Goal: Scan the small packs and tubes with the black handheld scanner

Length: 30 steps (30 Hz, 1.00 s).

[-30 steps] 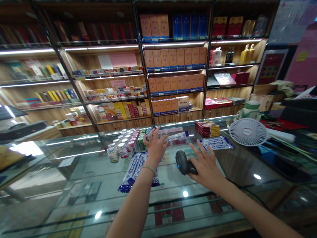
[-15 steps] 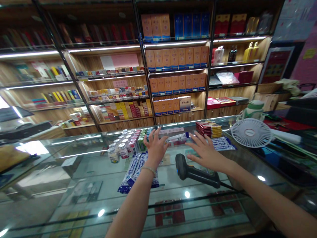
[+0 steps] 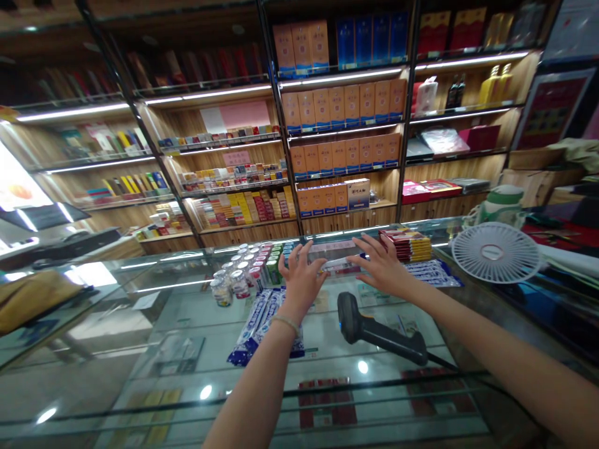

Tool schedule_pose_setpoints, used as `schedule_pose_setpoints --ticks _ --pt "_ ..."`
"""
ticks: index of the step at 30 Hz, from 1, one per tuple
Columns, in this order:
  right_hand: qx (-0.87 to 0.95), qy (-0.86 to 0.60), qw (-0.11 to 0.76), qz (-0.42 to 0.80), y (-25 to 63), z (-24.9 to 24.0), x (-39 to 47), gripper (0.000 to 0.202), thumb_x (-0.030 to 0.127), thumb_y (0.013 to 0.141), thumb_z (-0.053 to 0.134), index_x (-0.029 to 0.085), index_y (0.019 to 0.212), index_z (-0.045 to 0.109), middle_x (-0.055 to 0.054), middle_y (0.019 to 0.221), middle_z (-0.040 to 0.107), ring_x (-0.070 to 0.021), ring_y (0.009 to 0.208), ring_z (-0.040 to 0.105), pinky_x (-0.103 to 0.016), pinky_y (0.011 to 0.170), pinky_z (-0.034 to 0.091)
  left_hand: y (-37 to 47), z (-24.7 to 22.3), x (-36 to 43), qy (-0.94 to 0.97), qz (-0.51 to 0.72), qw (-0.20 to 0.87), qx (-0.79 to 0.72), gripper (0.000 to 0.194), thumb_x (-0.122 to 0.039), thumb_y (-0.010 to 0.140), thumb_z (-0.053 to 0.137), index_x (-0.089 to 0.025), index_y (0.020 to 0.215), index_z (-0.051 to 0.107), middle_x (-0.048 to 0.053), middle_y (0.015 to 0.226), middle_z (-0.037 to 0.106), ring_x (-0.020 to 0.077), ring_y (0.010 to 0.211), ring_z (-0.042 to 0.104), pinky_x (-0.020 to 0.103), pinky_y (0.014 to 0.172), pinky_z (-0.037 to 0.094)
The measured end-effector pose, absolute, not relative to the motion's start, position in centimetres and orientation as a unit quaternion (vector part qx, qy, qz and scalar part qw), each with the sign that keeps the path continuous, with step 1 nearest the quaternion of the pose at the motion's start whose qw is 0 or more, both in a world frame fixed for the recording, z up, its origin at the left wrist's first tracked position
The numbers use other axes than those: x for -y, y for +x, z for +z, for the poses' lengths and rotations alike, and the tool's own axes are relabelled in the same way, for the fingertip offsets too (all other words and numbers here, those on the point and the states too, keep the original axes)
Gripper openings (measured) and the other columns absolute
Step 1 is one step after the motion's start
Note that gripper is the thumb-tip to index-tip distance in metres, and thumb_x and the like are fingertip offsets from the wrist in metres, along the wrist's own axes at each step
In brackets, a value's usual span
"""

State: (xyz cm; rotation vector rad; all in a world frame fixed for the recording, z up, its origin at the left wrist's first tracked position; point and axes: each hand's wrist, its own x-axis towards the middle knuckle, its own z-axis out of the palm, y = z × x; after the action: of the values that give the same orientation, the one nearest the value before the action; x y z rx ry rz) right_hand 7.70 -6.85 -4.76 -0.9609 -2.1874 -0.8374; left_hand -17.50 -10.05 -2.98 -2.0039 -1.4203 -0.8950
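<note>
Glass counter [image 3: 322, 340], packet [image 3: 341, 263] between left hand [image 3: 301, 279] and right hand [image 3: 386, 269], Chinese-lettered box [image 3: 358, 194]

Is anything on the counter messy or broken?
Nothing looks spilled or broken. The blue packets near the left hand lie slanted, so they look less tidy than the little containers standing in rows behind them. The black scanner lies crooked too, but that seems ordinary.

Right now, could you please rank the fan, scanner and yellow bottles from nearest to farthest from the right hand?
1. Scanner, on the near side of the right hand.
2. Fan, off to the right.
3. Yellow bottles, far back, upper right.
</note>
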Motion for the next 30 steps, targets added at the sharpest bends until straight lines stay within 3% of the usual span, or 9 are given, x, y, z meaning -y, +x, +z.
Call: schedule_pose_setpoints --ticks 6,13,25,28,30 --pt "0.800 -0.346 0.358 -0.335 7.6 -5.6 6.5 0.038 0.039 0.082 0.078 0.028 0.117 0.065 -0.012 0.150 0.050 -0.0318 0.145 0.034 -0.056 0.120 0.015 -16.9 -3.1 10.3 -0.750 -0.315 0.255 0.522 0.026 -0.038 0.079 0.080 -0.037 0.105 0.074 0.005 0.155 0.050 0.0354 0.143 0.039 0.067 0.116 0.017" --pt "0.779 -0.344 0.399 -0.340 7.5 -6.0 6.7 0.020 0.033 0.087 0.073 0.025 0.104 0.065 -0.011 0.143 0.057 -0.0289 0.141 0.041 -0.052 0.118 0.019 -16.0 -3.2 10.8 -0.768 -0.306 0.239 0.510 0.022 -0.043 0.085 0.074 -0.038 0.107 0.074 0.004 0.153 0.052 0.0332 0.142 0.040 0.065 0.117 0.016" --pt "0.777 -0.357 0.415 -0.311 7.7 -5.8 7.0 0.005 0.032 0.092 0.067 0.027 0.091 0.069 -0.006 0.143 0.059 -0.0273 0.140 0.041 -0.052 0.118 0.017 -15.4 -3.4 10.8 -0.783 -0.293 0.239 0.493 0.016 -0.040 0.093 0.063 -0.030 0.088 0.075 0.001 0.149 0.057 0.0328 0.142 0.040 0.065 0.117 0.014" --pt "0.785 -0.393 0.395 -0.270 7.8 -5.6 7.3 0.011 0.036 0.093 0.063 0.027 0.093 0.070 -0.007 0.148 0.054 -0.0292 0.142 0.037 -0.053 0.117 0.017 -15.5 -3.4 10.7 -0.775 -0.309 0.256 0.489 0.014 -0.042 0.092 0.064 -0.034 0.097 0.075 0.002 0.147 0.058 0.0316 0.140 0.042 0.062 0.118 0.015" --pt "0.787 -0.421 0.384 -0.238 8.0 -5.4 7.3 0.015 0.037 0.095 0.060 0.027 0.094 0.071 -0.007 0.152 0.050 -0.0300 0.144 0.034 -0.053 0.117 0.019 -15.5 -3.4 10.7 -0.769 -0.319 0.269 0.484 0.023 -0.047 0.089 0.067 -0.037 0.110 0.072 0.004 0.149 0.056 0.0322 0.140 0.043 0.061 0.118 0.015"
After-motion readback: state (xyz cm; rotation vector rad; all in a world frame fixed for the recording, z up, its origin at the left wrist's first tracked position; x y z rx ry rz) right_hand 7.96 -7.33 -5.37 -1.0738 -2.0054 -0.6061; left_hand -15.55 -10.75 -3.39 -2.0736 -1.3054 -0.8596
